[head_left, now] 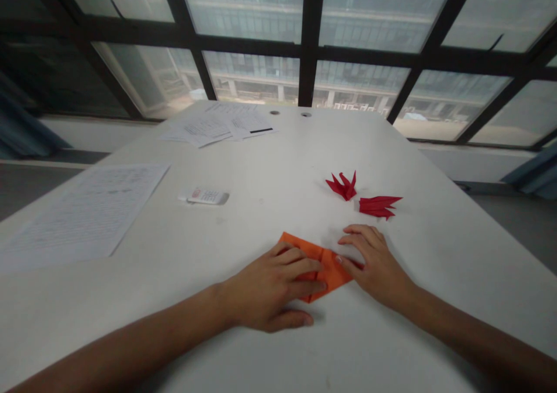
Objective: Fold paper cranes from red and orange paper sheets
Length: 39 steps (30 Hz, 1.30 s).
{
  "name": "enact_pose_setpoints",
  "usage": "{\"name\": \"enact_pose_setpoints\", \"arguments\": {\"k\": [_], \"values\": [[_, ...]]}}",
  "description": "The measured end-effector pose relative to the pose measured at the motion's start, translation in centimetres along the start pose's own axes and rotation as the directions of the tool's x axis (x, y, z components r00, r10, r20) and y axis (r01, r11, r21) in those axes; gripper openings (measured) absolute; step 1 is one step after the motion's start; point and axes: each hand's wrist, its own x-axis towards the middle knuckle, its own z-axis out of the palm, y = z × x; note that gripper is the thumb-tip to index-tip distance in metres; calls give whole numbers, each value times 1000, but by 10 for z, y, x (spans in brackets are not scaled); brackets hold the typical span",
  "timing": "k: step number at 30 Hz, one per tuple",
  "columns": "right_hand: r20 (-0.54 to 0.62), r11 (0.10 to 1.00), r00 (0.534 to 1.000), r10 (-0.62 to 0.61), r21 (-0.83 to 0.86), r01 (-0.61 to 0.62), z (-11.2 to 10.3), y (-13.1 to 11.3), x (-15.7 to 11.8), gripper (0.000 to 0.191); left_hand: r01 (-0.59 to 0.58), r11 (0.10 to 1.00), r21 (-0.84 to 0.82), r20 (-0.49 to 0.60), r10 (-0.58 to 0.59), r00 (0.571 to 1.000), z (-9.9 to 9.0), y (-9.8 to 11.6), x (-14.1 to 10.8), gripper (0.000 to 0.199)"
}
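Observation:
An orange folded paper (pixel 333 271) lies on the white table (pixel 278 178), with crease lines near its middle. My left hand (pixel 274 288) rests on the paper's left part, palm down, its fingers spread over the sheet and its thumb apart below. At the paper's right corner, the thumb of my right hand (pixel 374 265) touches the edge; the other fingers are bent and raised apart from it. Behind my right hand sit two red folded paper pieces, one with upright points (pixel 343 186) and one lying with its points to the right (pixel 378 206).
A white eraser-like item (pixel 206 196) lies left of centre. One printed sheet (pixel 87 213) is at the left edge, and several overlapping papers (pixel 213 123) lie at the far end. Beyond the table stand dark-framed windows (pixel 308 44).

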Motion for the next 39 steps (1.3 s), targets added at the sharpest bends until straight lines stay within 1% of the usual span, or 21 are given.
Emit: {"name": "enact_pose_setpoints", "arguments": {"k": [1, 3, 5, 7, 9, 11, 14, 17, 20, 25, 28, 31, 32, 34, 36, 37, 39], "values": [[-10, 999, 999, -44, -7, 44, -2, -2, -1, 21, 6, 1000, -3, 3, -6, 1000, 0, 0, 0, 48], [-1, 985, 985, -173, -9, 173, -6, -7, -2, 23, 36, 999, -1, 12, -36, 999, 1, -1, -1, 54], [57, 950, 949, -311, 9, 311, -9, -12, -2, 24, 78, 997, 12, 11, -79, 997, 2, -2, -3, 59], [130, 925, 916, -381, 33, 380, -11, -14, -2, 27, 107, 994, 27, 5, -107, 994, 2, -2, -4, 60], [182, 926, 909, -375, 45, 374, -11, -15, -2, 28, 110, 993, 34, 1, -110, 994, 3, -3, -5, 59], [196, 939, 918, -344, 44, 342, -10, -15, -1, 28, 94, 995, 35, -6, -94, 996, 2, -3, -5, 58], [183, 950, 932, -312, 29, 312, -8, -13, -2, 27, 63, 997, 54, 3, -63, 998, 1, -4, -5, 56], [169, 956, 942, -289, 7, 292, -7, -12, -3, 28, 42, 997, 65, 29, -44, 999, -1, -4, -5, 60], [165, 962, 949, -269, 6, 272, -6, -12, -3, 26, 25, 999, 39, 25, -26, 999, -3, -4, -5, 62], [162, 967, 954, -252, 6, 255, -4, -12, -3, 26, 9, 1000, 16, 12, -9, 1000, -4, -5, -4, 63], [172, 970, 956, -239, -1, 242, -5, -12, -3, 24, 7, 1000, 3, 25, -7, 1000, -4, -4, -3, 62], [172, 972, 958, -231, -9, 236, -5, -12, -3, 22, 5, 1000, 7, 25, -5, 1000, -3, -5, -4, 58], [169, 972, 958, -231, -9, 236, -5, -12, -3, 21, 22, 1000, 16, 4, -22, 1000, -2, -7, -5, 56], [166, 973, 960, -226, 0, 229, -5, -12, -3, 18, 110, 993, 33, -80, -107, 991, -2, -12, -7, 52], [172, 977, 962, -214, 14, 215, -5, -13, -3, 17, 235, 972, 12, -171, -229, 958, -3, -18, -10, 54], [177, 978, 962, -207, 19, 207, -5, -13, -3, 18, 275, 961, -18, -196, -273, 942, -4, -22, -11, 57], [181, 979, 963, -202, 25, 200, -6, -13, -3, 18, 305, 948, -86, -184, -317, 930, -5, -28, -12, 62]]}}
